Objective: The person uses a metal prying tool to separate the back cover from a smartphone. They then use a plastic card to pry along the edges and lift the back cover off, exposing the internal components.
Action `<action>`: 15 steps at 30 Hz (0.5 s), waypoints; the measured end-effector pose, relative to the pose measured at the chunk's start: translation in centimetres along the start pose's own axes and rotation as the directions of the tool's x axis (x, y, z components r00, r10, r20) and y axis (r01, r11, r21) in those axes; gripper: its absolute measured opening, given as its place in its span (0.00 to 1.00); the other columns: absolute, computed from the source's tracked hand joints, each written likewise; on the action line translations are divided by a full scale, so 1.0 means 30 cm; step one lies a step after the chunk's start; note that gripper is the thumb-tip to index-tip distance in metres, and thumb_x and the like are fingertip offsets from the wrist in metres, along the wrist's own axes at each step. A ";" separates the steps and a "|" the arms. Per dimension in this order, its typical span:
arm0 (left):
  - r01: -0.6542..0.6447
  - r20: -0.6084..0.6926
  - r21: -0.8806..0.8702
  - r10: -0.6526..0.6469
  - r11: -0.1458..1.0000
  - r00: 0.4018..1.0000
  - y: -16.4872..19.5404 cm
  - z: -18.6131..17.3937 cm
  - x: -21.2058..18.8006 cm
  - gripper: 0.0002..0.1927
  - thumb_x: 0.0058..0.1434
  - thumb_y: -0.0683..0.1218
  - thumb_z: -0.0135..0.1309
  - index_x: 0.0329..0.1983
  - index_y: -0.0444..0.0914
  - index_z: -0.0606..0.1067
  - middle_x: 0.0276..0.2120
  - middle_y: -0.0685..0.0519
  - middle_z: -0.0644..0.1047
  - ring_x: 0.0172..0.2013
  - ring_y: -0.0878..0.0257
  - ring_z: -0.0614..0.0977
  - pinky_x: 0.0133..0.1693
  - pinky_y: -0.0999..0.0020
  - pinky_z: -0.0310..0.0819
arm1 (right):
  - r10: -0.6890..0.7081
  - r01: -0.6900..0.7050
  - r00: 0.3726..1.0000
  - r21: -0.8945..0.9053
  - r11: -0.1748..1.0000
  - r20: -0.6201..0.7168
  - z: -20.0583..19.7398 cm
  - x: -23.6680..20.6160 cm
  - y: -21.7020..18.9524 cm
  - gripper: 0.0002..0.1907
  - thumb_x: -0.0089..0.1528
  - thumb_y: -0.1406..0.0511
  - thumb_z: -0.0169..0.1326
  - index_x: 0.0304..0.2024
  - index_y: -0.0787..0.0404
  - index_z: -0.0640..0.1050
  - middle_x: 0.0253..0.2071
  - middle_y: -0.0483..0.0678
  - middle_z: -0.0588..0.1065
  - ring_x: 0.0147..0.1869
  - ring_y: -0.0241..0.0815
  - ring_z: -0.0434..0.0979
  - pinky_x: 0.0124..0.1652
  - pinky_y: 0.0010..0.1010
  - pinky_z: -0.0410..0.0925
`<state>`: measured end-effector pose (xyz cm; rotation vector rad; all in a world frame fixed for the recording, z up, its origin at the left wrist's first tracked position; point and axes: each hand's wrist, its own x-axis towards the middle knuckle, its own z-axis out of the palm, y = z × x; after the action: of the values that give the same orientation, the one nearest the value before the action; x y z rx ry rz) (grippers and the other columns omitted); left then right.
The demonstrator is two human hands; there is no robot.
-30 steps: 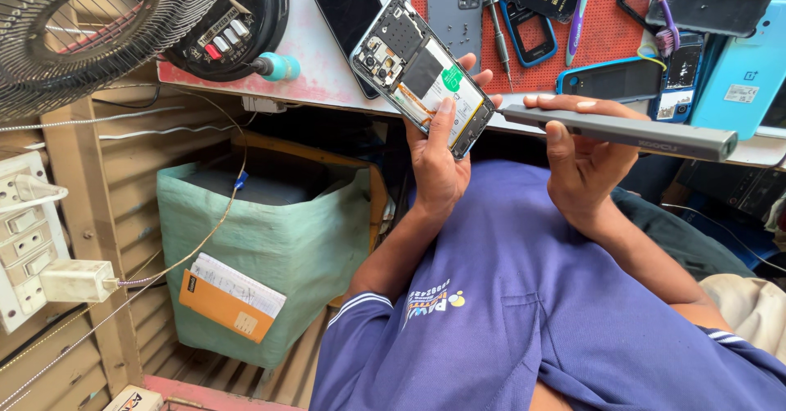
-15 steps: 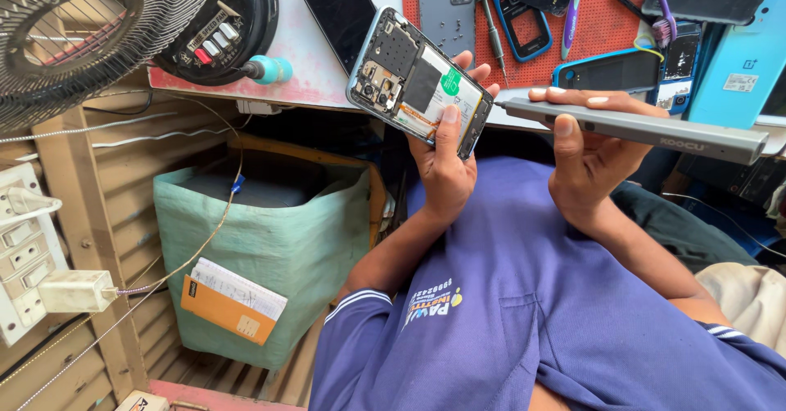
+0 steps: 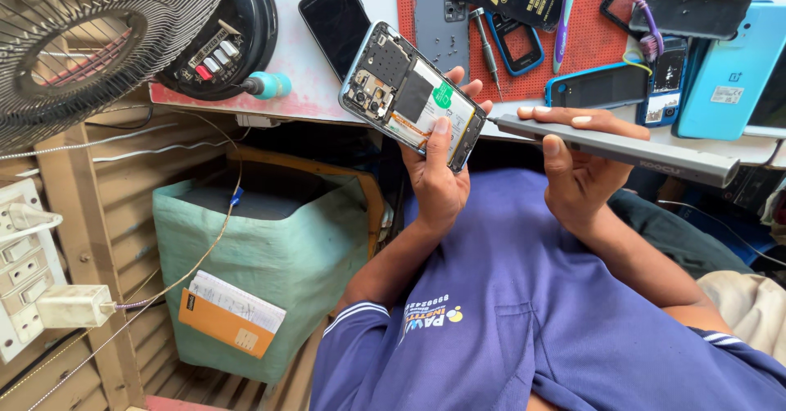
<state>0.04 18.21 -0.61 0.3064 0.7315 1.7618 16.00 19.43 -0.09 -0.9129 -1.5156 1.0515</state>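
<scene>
a: item under inspection?
b: opened phone (image 3: 412,96), back cover off, board and battery bare. judged light, stiff, fragile inside; best held by the frame edges only.

a: grip?
b: left hand (image 3: 440,161) clamped on it, thumb across the lower face, fingers behind; phone sits tilted above the palm, over the bench edge (image 3: 311,92).

a: other hand?
b: right hand (image 3: 577,165) closed around a grey electric screwdriver (image 3: 622,147), tip touching the phone's right edge.
</scene>
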 end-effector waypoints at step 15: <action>-0.023 -0.054 -0.032 0.021 0.999 0.998 0.011 -0.012 0.024 0.26 0.75 0.36 0.34 0.76 0.35 0.53 0.69 0.36 0.63 0.66 0.45 0.71 0.65 0.44 0.73 | -0.002 0.001 0.999 0.027 1.000 0.053 0.018 0.055 0.027 0.16 0.77 0.72 0.47 0.61 0.59 0.57 0.55 0.62 0.74 0.61 0.53 0.80 0.62 0.42 0.75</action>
<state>-0.64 18.71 -0.81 0.2468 0.7395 1.8071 15.20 21.16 -0.37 -0.8712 -1.5421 1.1004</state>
